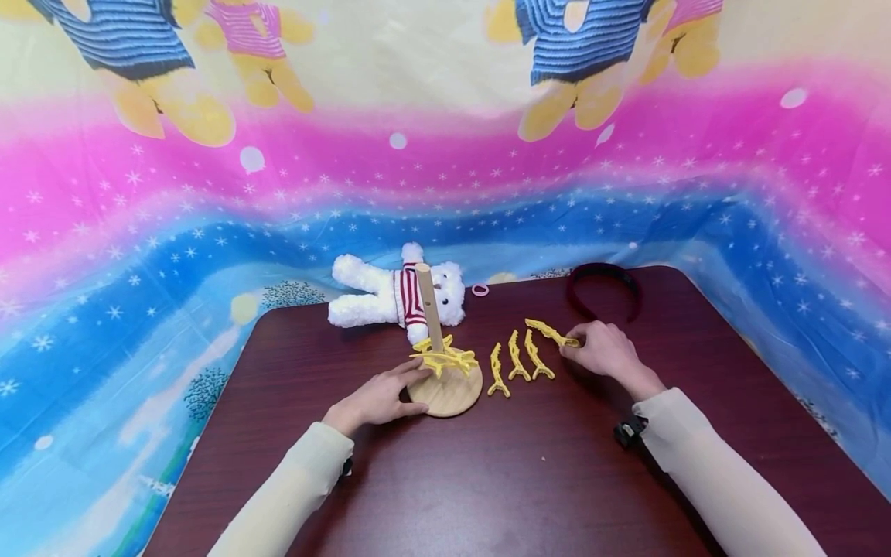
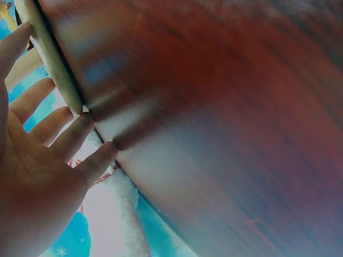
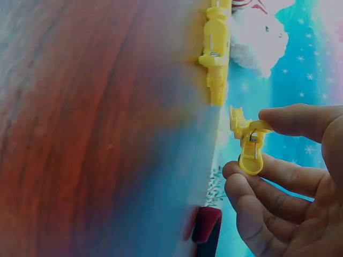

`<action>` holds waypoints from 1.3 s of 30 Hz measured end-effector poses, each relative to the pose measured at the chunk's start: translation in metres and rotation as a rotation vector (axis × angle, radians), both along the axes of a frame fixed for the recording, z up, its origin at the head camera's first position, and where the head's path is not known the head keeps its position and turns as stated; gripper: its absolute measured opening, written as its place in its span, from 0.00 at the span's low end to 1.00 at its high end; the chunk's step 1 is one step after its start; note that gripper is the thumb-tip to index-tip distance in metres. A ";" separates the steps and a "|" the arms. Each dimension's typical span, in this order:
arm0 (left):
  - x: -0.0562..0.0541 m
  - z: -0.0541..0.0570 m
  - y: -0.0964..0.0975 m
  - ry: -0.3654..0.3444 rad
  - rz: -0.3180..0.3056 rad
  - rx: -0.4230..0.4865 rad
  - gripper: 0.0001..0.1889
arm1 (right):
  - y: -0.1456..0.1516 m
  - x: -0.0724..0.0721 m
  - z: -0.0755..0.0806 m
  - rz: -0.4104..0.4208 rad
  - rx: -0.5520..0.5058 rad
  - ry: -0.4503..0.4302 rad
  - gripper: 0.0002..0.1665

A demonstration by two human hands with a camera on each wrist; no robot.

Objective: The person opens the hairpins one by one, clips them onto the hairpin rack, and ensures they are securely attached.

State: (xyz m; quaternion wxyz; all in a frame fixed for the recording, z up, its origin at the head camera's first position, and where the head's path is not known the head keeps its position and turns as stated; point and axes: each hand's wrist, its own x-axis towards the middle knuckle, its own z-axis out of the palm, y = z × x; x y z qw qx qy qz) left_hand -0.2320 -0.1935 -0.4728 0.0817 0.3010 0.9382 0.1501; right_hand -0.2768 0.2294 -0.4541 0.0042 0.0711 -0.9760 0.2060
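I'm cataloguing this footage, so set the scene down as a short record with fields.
Left hand: touching the edge of a round, pale wooden base
Right hand: pinching a long yellow spring clip
Centre: upright pale wooden post, yellow clips at its foot
Row: three loose yellow clips between base and right hand
Behind post: lying white plush bear in red-and-white striped sweater
Back right: dark red arched headband

Right-hand grip pinches a yellow clip

The right-hand grip (image 3: 321, 214), at four o'clock, holds the yellow clip (image 3: 251, 155) between thumb and fingers, its metal spring showing. More yellow clip parts (image 3: 216, 43) stand at one o'clock along the edge of the tabletop (image 3: 96, 128), which fills nine o'clock; their number is unclear. A white plush toy (image 3: 254, 48) sits between one and two, snowflake-printed blue cloth (image 3: 305, 64) at two, a dark red band (image 3: 207, 225) between five and six.
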 end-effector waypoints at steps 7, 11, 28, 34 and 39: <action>0.000 0.001 0.000 -0.008 0.001 0.002 0.34 | -0.008 0.004 0.011 0.046 -0.023 0.082 0.22; -0.001 0.000 -0.001 -0.002 0.003 -0.003 0.34 | -0.016 0.008 0.019 0.088 -0.046 0.121 0.22; 0.001 -0.002 -0.001 -0.007 0.011 0.005 0.34 | -0.051 0.028 0.050 0.231 -0.101 0.189 0.17; 0.001 -0.002 -0.001 -0.005 0.010 0.006 0.34 | -0.062 0.032 0.057 0.258 -0.098 0.192 0.16; 0.001 -0.002 -0.001 -0.002 0.011 0.004 0.34 | -0.070 0.038 0.062 0.291 -0.099 0.193 0.16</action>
